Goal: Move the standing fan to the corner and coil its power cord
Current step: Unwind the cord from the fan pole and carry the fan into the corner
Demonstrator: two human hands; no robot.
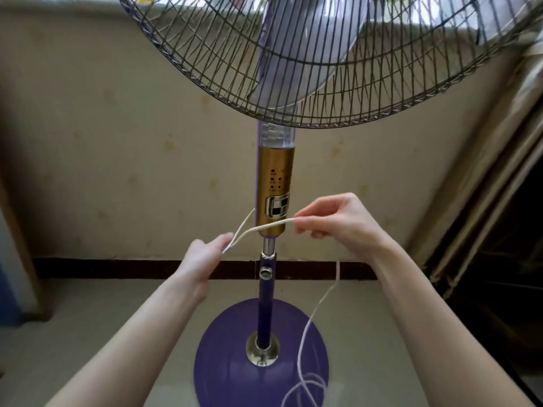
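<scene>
The standing fan stands upright in front of me, with a gold control column, a purple pole and a round purple base; its wire grille fills the top of the view. A thin white power cord stretches across the front of the column. My left hand pinches the cord left of the pole, where two strands meet. My right hand pinches it to the right of the column. From there the cord hangs down and ends in loose loops over the base edge.
A stained beige wall with a dark skirting strip runs close behind the fan. Folded plastic-covered material leans at the right, with a dark gap below it. The floor is pale and smooth.
</scene>
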